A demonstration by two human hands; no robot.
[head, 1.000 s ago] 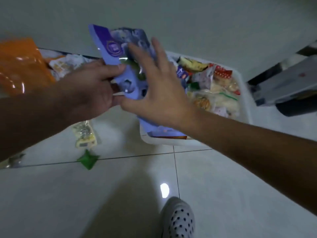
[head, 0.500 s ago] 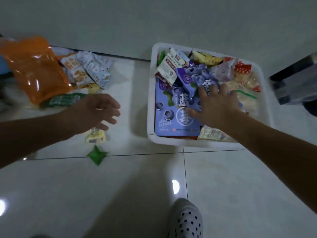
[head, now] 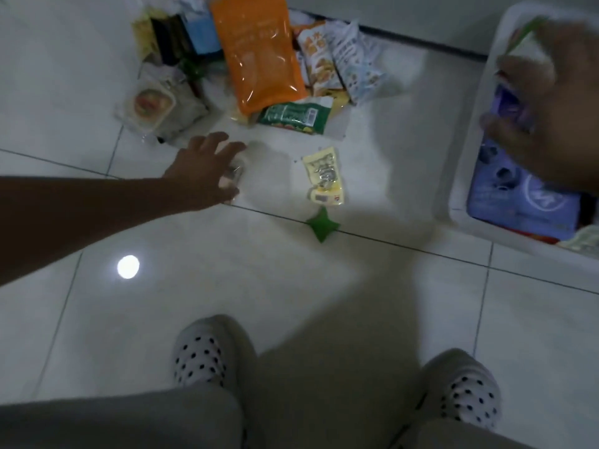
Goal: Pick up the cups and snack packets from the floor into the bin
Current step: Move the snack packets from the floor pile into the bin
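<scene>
My left hand [head: 207, 171] reaches low over the tiled floor with fingers spread, above a small clear wrapper [head: 234, 172] that it partly hides. A small yellow packet [head: 324, 178] and a green wrapper [head: 322, 225] lie to its right. Behind them is a pile: a big orange packet [head: 259, 56], a green packet [head: 293, 118], a round pastry packet [head: 152, 106] and pale packets [head: 350, 63]. My right hand [head: 551, 102], blurred, hovers open over the purple packet [head: 518, 196] inside the white bin [head: 460, 176] at the right edge.
My two feet in dotted slippers [head: 201, 351] [head: 466, 387] stand on the pale tiles near the bottom. The wall base [head: 421, 40] runs behind the pile. Dark and blue packets [head: 181, 37] sit at the pile's far left. A lamp reflection [head: 128, 266] glares on the floor.
The view has swung left and down. My right hand has let go of the purple packet, which now lies in the bin. My left hand has moved out to the floor items.
</scene>
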